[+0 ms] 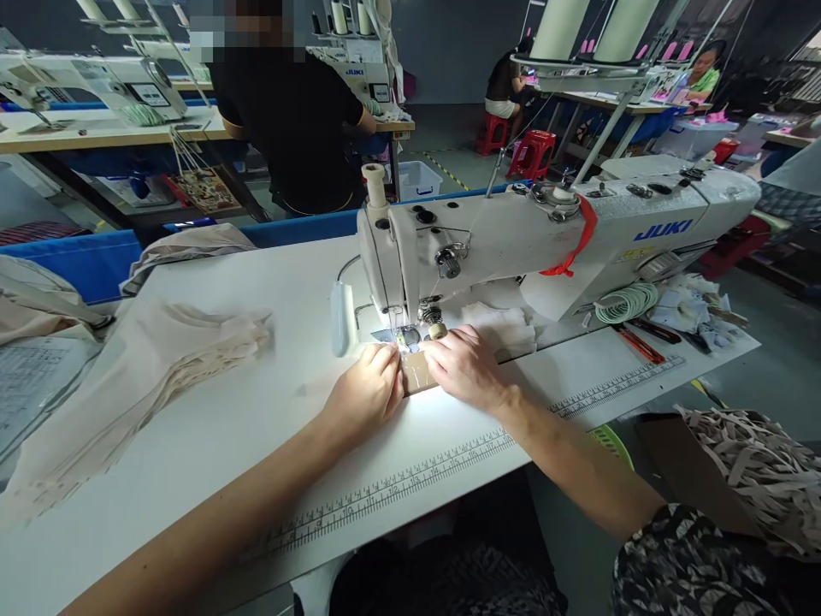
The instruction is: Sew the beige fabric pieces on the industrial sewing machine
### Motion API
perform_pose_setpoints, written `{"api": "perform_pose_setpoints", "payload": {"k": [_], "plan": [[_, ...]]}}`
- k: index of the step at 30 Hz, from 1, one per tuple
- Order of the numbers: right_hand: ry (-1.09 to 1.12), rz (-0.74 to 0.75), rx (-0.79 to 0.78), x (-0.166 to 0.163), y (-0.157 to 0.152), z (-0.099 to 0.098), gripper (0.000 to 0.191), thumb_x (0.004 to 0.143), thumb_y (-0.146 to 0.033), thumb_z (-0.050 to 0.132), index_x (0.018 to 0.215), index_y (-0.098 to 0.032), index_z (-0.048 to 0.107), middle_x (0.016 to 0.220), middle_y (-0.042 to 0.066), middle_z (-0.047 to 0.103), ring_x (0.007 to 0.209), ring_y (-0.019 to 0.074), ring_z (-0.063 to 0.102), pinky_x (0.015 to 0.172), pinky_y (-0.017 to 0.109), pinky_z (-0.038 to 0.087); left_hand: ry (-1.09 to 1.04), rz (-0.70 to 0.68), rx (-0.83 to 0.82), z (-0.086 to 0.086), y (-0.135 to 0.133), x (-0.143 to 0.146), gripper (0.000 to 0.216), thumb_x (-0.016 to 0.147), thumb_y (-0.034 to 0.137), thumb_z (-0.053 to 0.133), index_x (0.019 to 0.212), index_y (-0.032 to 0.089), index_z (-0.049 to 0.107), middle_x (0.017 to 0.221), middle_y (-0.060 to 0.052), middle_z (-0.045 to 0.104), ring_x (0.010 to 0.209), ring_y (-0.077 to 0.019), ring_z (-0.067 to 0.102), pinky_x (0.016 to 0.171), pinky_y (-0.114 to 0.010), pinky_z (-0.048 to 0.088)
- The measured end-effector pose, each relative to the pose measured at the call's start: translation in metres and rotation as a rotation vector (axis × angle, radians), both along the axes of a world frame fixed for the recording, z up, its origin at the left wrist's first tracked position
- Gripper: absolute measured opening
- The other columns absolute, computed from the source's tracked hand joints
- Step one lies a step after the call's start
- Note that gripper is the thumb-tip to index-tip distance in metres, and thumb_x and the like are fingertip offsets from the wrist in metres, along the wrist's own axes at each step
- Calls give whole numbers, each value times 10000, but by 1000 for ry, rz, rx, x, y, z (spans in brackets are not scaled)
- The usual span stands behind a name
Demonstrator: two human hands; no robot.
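Observation:
My left hand [367,385] is at the left side of the needle area of a white sewing machine [493,235], fingers pinched together. Just right of the presser foot [408,336], my right hand [465,366] has its fingers bent and drawn together. Whatever lies in either pinch is too small or hidden to make out. Between the hands shows a tan plate [420,374] with bits of pale thread on it. Some thin pale fabric [497,329] lies behind my right hand, under the machine arm.
Stacked beige fabric pieces [160,368] spread over the left of the white table [269,479]. At right are red-handled snips [638,344], a green coil [627,302] and scraps [689,304]. A box of fabric strips [763,470] stands below right. A co-worker [288,111] sits ahead.

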State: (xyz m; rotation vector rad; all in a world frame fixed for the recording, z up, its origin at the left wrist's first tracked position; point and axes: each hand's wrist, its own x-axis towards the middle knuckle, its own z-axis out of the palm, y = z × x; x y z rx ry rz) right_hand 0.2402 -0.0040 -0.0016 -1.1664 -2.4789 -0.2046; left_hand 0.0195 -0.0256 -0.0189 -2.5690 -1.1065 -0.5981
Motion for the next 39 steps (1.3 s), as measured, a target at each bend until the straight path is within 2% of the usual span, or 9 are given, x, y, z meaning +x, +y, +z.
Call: {"api": "perform_pose_setpoints", "payload": {"k": [6, 11, 15, 19, 26, 30, 35, 39], "plan": [[0, 12, -19, 1, -3, -1, 340, 1044, -146, 443, 932, -206, 759, 842, 64, 720, 808, 233, 596, 838, 393, 432, -35, 4, -35, -3, 0, 2, 386, 1063, 198, 380, 1208, 88, 721, 1146, -193, 752, 1015, -299, 704, 934, -448, 642], [49, -39, -87, 0, 3, 0, 348, 1079, -198, 463, 907, -205, 766, 845, 67, 742, 819, 221, 622, 857, 376, 407, 22, -11, 18, -3, 1, 0, 373, 1056, 189, 401, 1202, 54, 717, 1183, -219, 753, 1017, -303, 705, 954, -453, 638], [168, -116, -178, -4, 19, 4, 331, 1114, -302, 493, 951, -180, 753, 955, 92, 796, 848, 202, 666, 815, 342, 390, 18, -15, 7, -4, 2, -1, 359, 1051, 189, 397, 1176, 80, 716, 1142, -197, 756, 985, -300, 692, 905, -463, 645], [223, -160, -245, -7, 27, 5, 369, 1112, -288, 502, 836, -189, 725, 862, 72, 795, 761, 173, 657, 734, 311, 375, 9, -30, 29, -6, 3, -1, 338, 1041, 182, 407, 1161, 101, 712, 1123, -189, 748, 971, -295, 682, 855, -444, 645], [270, -182, -193, -5, 24, 3, 260, 1075, -259, 591, 853, -194, 711, 799, 35, 769, 772, 156, 665, 774, 295, 359, -70, -29, -54, -9, 9, -5, 335, 1027, 183, 428, 1228, 160, 695, 1124, -149, 741, 986, -288, 684, 869, -426, 634], [247, -209, -217, -6, 27, 3, 307, 1087, -263, 572, 819, -194, 706, 773, 40, 759, 738, 155, 632, 778, 302, 354, -92, -36, -39, -7, 12, -6, 345, 1022, 165, 429, 1243, 157, 693, 1130, -154, 747, 1008, -296, 687, 875, -436, 636], [212, -215, -153, -2, 24, 5, 350, 1068, -262, 573, 735, -203, 663, 672, 22, 690, 661, 160, 558, 760, 329, 330, -60, -43, 0, -6, 13, -5, 310, 1021, 158, 426, 1172, 127, 694, 1117, -171, 753, 947, -290, 680, 822, -425, 629], [213, -203, -91, 2, 16, 3, 371, 1054, -225, 544, 692, -208, 623, 610, -9, 619, 613, 145, 506, 753, 321, 315, -83, 54, -38, 2, 15, -5, 331, 1043, 184, 375, 1179, 170, 677, 1147, -143, 754, 1020, -304, 680, 785, -416, 595]]}}
